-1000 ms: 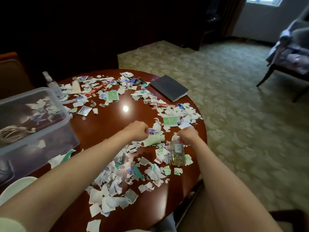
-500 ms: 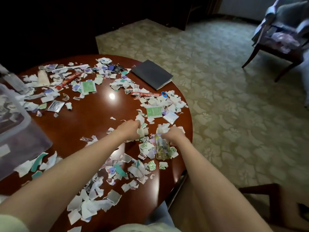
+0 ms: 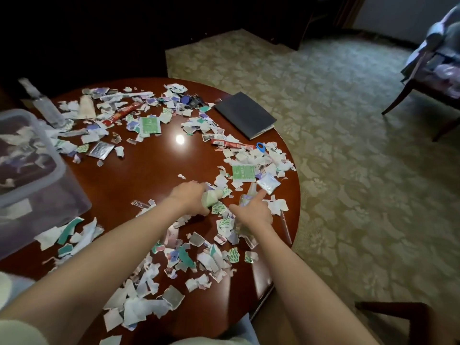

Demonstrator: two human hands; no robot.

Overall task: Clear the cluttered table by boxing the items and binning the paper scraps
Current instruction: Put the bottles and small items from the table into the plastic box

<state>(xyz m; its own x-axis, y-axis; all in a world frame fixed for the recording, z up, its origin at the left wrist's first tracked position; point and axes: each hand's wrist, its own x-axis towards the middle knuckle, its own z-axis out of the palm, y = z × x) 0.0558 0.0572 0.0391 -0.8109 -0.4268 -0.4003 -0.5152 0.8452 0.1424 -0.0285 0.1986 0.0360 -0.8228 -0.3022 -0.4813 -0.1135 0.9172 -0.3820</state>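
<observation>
Torn paper scraps (image 3: 211, 260) litter the round dark wooden table (image 3: 139, 175). My left hand (image 3: 190, 199) grips a pale green tube (image 3: 211, 198) near the table's right side. Just to its right, my right hand (image 3: 251, 211) lies over a small clear bottle (image 3: 250, 190), thumb spread wide; its straight forefinger reaches a white sachet (image 3: 268, 183). How the other fingers lie is hidden. A clear plastic box (image 3: 37, 185) holding a few items stands at the left edge.
A dark notebook (image 3: 245, 115) lies at the far right rim. A spray bottle (image 3: 43, 105), a red stick pack (image 3: 124, 112), green sachets (image 3: 149, 124) and a silver sachet (image 3: 100, 150) sit among far scraps. A wooden chair (image 3: 398, 317) stands near right.
My left hand has closed round the green tube and drawn it nearer. My right hand has opened from a curled grip, forefinger now stretched toward the white sachet. The camera shifted.
</observation>
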